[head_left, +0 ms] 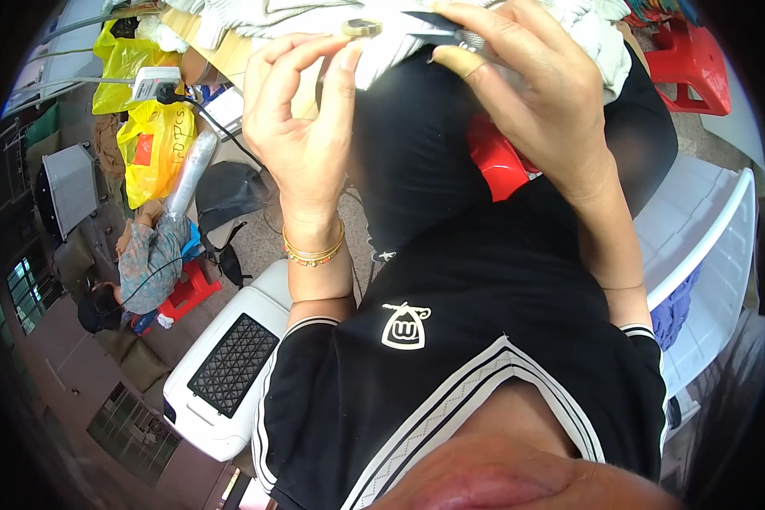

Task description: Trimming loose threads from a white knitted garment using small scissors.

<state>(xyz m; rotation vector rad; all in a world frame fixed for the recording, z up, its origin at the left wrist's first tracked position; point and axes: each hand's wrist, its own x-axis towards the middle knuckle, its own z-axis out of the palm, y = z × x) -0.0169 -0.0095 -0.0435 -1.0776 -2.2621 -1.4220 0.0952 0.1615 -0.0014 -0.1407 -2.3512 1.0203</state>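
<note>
My left hand (302, 119) is raised at the upper middle, thumb and forefinger pinching a small round button-like piece (362, 29) with an olive-yellow rim. My right hand (535, 85) grips small dark thread snips (433, 37) between thumb and fingers. Their blades point left, towards the round piece, and stand apart from it. A yellowish wrap covers the right thumb tip. Cream knitted fabric (314, 19) spreads beneath both hands, over the table edge and my lap. Gold bracelets circle my left wrist.
Yellow plastic bags (155, 140) hang at the left, near a white socket block (156, 83) with a black plug and cable. Another person (149, 255) sits beyond. A white plastic tub (697, 229) and red stool (688, 68) stand at the right.
</note>
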